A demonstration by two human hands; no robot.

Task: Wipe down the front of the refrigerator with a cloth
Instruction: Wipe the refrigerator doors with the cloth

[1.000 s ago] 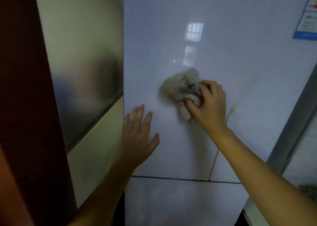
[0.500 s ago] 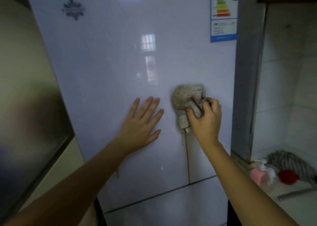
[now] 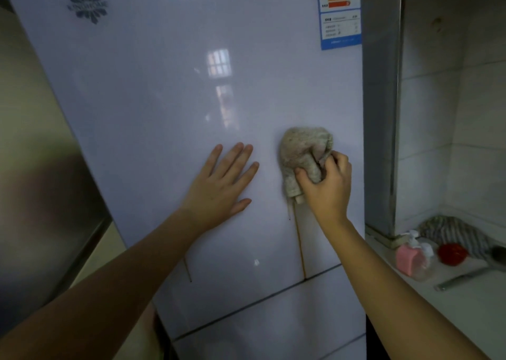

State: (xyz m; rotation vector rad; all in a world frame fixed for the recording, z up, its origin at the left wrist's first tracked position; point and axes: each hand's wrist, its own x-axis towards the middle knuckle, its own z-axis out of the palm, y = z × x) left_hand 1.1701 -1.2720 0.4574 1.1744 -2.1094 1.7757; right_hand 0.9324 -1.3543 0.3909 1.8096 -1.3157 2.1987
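Cloth (image 3: 302,154) in my right hand (image 3: 327,188) sits bunched against the refrigerator door (image 3: 164,99), low on the upper panel and close to its right edge; my fingers (image 3: 332,162) are curled tight on the wad, thumb pinching its lower fold. My left hand (image 3: 221,187) lies flat on the same door at 9 o'clock from the cloth, fingers spread and together with nothing in them, just beside the rag but not touching it. What I judge the next stroke turns on: a brown drip streak (image 3: 299,247) runs straight down from under the cloth's tail toward the door seam (image 3: 273,299), at 6 o'clock from my gripping fingers, its long axis vertical. The right hand is plainly the nearer one, so a downward pull along that line looks the likely move. A second, shorter streak (image 3: 187,270) lies at about 7 o'clock, below my left wrist. Energy label (image 3: 340,12) at 12 o'clock, well apart
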